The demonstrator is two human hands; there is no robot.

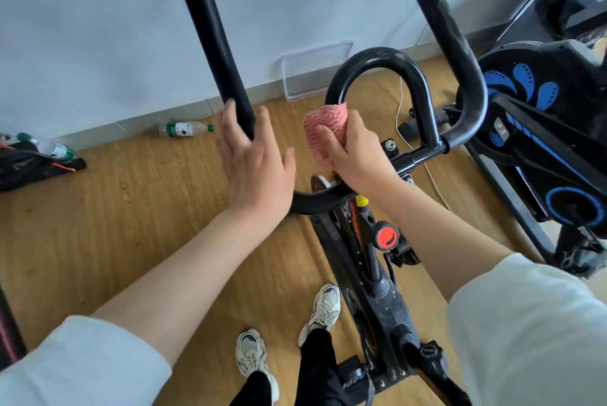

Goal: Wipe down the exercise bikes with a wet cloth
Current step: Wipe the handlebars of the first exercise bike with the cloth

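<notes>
Bunching softly in the right hand [356, 156], whose fingers clamp it, the cloth [323, 129] should mould around the stiff handlebar [377, 59]; left hand [254, 162] fingers spread.

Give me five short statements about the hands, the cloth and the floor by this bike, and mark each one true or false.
1. The right hand grips a pink cloth against the bike's handlebar. True.
2. The left hand holds a spray bottle. False: it rests open around the black foam grip and holds nothing else.
3. A plastic bottle lies on its side on the wooden floor near the wall. True.
4. The red knob sits on the bike frame below the handlebar. True.
5. The person is barefoot. False: both feet wear light sneakers.
</notes>
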